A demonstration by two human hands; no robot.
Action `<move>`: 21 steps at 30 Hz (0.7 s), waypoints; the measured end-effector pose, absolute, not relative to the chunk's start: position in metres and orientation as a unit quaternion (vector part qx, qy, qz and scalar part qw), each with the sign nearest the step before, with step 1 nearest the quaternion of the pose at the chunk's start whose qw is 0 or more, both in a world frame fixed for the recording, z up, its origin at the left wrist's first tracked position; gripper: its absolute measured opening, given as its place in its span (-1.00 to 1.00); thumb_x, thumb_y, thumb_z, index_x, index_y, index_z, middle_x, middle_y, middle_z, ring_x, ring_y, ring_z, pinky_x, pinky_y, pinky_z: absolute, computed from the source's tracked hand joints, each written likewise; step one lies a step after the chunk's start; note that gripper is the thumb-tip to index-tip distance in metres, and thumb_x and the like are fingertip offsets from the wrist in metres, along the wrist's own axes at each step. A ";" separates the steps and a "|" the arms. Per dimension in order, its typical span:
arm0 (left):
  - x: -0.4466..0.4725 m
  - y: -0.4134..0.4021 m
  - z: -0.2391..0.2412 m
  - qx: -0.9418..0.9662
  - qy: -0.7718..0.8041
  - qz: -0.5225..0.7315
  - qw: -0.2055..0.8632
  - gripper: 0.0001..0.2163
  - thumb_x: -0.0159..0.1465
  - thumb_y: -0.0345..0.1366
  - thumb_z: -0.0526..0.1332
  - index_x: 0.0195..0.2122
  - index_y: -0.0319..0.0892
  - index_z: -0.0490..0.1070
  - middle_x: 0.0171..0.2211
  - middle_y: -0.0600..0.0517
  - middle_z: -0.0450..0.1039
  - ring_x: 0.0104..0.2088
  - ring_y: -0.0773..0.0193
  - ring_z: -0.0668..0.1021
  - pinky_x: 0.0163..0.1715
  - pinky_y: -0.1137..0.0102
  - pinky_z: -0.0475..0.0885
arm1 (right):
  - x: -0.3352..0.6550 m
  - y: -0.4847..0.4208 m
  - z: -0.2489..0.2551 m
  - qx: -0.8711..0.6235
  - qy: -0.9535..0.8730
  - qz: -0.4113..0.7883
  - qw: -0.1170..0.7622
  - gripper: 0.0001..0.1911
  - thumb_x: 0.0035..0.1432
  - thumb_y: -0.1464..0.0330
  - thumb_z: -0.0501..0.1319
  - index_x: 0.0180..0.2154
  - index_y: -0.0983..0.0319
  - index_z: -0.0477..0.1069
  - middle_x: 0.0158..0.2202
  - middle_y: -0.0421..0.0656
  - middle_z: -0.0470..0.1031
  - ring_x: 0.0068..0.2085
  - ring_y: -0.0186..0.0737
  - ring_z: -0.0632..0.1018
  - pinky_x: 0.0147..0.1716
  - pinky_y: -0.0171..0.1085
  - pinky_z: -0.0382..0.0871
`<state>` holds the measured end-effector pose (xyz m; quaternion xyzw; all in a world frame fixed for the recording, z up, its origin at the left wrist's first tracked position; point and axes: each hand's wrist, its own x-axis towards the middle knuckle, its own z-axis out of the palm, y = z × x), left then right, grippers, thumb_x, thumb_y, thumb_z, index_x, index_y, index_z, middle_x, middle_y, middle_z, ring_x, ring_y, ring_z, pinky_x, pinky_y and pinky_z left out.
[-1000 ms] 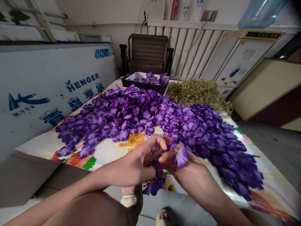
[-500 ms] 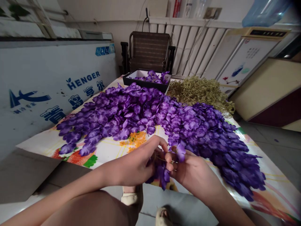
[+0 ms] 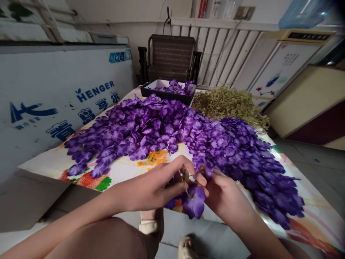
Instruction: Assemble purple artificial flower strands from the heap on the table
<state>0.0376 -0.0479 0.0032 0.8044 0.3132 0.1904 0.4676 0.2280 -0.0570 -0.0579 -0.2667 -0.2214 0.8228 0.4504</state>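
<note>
My left hand [image 3: 153, 187] and my right hand [image 3: 223, 196] meet at the near edge of the table, fingers pinched together on a thin green stem [image 3: 188, 176] with purple cloth flowers. One large purple flower [image 3: 194, 205] hangs from the stem between the hands, facing me. Just beyond my fingers lies a big heap of loose purple flowers [image 3: 172, 133] spread across the table.
The table carries a fruit-print cloth [image 3: 54, 163]. A dark tray [image 3: 167, 94] with more purple flowers and a pile of green stems [image 3: 229, 104] sit at the far end. A white freezer [image 3: 54, 97] stands left, a chair [image 3: 169, 57] behind, a cabinet [image 3: 309, 104] right.
My hands stayed together at the table edge. The flower near my right fingers has slid down the stem and now hangs open below the hands.
</note>
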 end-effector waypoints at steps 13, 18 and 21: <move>0.035 -0.045 0.007 0.862 0.266 0.133 0.411 -0.81 0.21 -0.60 0.08 -0.36 -0.20 0.40 -0.17 -0.04 0.40 -0.15 0.24 0.45 -0.13 0.39 0.35 | 0.226 -0.056 -0.057 -0.267 -0.198 0.815 0.476 -0.90 -0.04 0.46 0.31 -0.53 0.28 0.42 -0.58 -0.22 0.47 -0.60 -0.39 0.44 -0.64 -0.41 0.37; 0.033 -0.042 0.008 0.877 0.285 0.173 0.346 -0.85 0.32 -0.39 0.11 -0.30 -0.21 0.48 -0.02 -0.11 0.31 0.03 0.15 0.37 0.03 0.31 0.27 | 0.225 -0.059 -0.055 -0.245 -0.244 0.800 0.490 -0.90 -0.02 0.43 0.33 -0.43 0.23 0.42 -0.53 -0.18 0.55 -0.57 -0.29 0.54 -0.60 -0.36 0.45; 0.034 -0.038 0.008 0.892 0.262 0.238 0.281 -0.88 0.30 -0.44 0.12 -0.29 -0.25 0.45 -0.01 -0.15 0.27 0.03 0.17 0.36 0.00 0.36 0.27 | 0.222 -0.062 -0.052 -0.232 -0.252 0.796 0.499 -0.92 -0.01 0.44 0.34 -0.41 0.24 0.46 -0.49 -0.16 0.57 -0.52 -0.27 0.59 -0.55 -0.37 0.48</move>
